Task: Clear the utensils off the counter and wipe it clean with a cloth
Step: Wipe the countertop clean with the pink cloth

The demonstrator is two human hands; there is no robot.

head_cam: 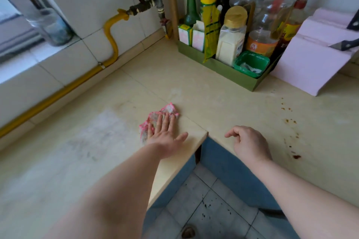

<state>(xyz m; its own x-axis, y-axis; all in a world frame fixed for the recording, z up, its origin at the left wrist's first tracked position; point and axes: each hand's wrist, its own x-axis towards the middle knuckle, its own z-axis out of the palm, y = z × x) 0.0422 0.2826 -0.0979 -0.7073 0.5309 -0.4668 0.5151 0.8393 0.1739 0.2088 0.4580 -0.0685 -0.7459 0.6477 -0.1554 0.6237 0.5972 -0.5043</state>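
Note:
A crumpled pink-and-white cloth [168, 110] lies on the beige L-shaped counter [223, 103] near its inner corner. My left hand [165, 134] presses flat on the cloth with fingers spread, covering its near half. My right hand [248, 141] rests loosely curled on the counter's edge to the right, holding nothing. Brown sauce spots [291, 122] and a dark blot [296, 157] mark the counter to the right. A greyish smear [93, 141] shows on the left stretch.
A green tray [229, 72] of bottles and seasoning jars stands in the back corner. A pink knife block [310, 60] with knives sits at the right. A yellow gas hose [58, 93] runs along the tiled wall. Blue cabinet fronts and tiled floor lie below.

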